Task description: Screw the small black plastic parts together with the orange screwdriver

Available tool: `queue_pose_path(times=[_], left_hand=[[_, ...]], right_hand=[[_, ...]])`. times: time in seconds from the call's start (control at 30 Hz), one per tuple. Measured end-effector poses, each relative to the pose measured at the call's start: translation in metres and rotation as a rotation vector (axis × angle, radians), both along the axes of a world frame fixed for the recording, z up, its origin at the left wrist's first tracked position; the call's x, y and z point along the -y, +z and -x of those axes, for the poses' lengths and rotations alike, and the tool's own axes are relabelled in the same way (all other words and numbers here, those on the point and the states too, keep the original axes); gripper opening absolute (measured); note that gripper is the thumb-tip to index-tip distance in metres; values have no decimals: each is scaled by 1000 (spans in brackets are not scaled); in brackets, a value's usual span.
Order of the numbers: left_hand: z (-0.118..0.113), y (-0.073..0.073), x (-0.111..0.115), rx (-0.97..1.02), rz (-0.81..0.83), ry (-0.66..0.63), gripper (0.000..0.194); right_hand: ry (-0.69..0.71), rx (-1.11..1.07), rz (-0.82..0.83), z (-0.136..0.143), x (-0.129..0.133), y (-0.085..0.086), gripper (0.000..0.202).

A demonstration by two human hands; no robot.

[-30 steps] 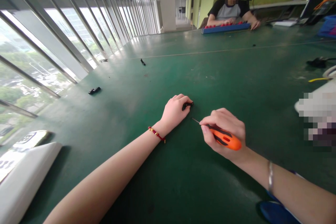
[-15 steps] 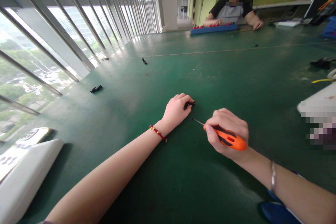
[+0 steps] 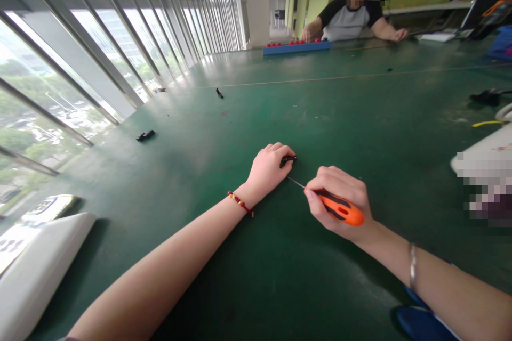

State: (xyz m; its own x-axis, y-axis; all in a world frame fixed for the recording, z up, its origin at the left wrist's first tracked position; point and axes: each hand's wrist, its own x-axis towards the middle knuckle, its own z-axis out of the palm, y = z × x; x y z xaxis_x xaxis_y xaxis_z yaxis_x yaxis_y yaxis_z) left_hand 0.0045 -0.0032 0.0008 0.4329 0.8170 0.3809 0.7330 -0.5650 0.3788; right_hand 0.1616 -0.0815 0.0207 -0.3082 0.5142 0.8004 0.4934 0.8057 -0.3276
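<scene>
Our left hand (image 3: pixel 269 166) lies on the green table (image 3: pixel 248 266), its fingers curled in and nearly closed around a small black piece (image 3: pixel 288 160). We see that piece between the thumb and the fingers, near the middle of the view; most of it is hidden by our hand, so we cannot tell its full shape. Our right hand (image 3: pixel 344 194) is closed around the orange and black handle of a screwdriver (image 3: pixel 343 210), with the thumb and forefinger near the front of the handle. The thin shaft points toward our left hand, and its tip is just beside the left thumb; we cannot tell whether the two touch. We wear a red and gold bracelet (image 3: pixel 240 202) on the left wrist and a silver bangle (image 3: pixel 413 266) on the right one.

Farther off on our left lie a black clip (image 3: pixel 145 136) and, beyond it, a smaller black scrap (image 3: pixel 220 93). A white box (image 3: pixel 48 272) sits at the near left, close to the railing (image 3: pixel 120 10). On our right we have a yellow strip (image 3: pixel 488 123) and a dark blue object (image 3: pixel 426 325). Across the table, a person (image 3: pixel 350 21) has one hand at a blue tray (image 3: pixel 296 50) with red pieces.
</scene>
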Motion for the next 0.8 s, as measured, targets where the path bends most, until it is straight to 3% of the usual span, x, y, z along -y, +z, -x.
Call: queue_pose_path(times=[0.33,0.8], left_hand=[[16,7,-11,-43,-74,267,13],[75,10,-43,-2,-44,408,17]], right_hand=[[19,-14,78,-1,-2,-2,12],[42,-48,109,0,-2,-2,13]])
